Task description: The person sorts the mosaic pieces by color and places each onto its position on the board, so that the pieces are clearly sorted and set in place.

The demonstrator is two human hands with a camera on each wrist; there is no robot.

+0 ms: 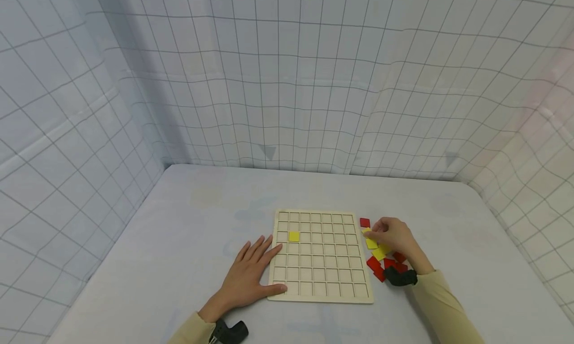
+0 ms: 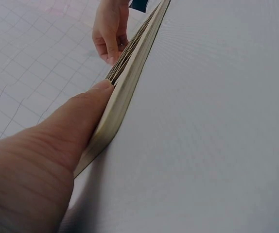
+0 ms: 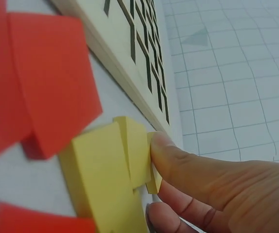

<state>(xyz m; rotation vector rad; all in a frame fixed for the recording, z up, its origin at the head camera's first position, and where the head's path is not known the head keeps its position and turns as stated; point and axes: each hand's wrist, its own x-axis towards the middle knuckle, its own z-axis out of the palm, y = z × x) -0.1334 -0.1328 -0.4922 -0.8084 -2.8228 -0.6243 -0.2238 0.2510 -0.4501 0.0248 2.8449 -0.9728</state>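
Observation:
A pale wooden grid board (image 1: 318, 274) lies flat, with one yellow square tile (image 1: 294, 236) in a cell toward its upper left. My left hand (image 1: 246, 279) rests with spread fingers over the board's left edge; its thumb lies on the near left corner, also seen in the left wrist view. Just right of the board, my right hand (image 1: 396, 236) pinches a thin yellow tile (image 3: 153, 182) between thumb and fingers. Other yellow tiles (image 3: 98, 170) lie right beside those fingertips, overlapping one another.
Several red tiles (image 1: 373, 263) are scattered by the board's right edge, partly under the right wrist. A lone red tile (image 1: 365, 223) sits farther back. The white table (image 1: 211, 209) meets a grid-patterned curtain (image 1: 291, 85) behind and at both sides.

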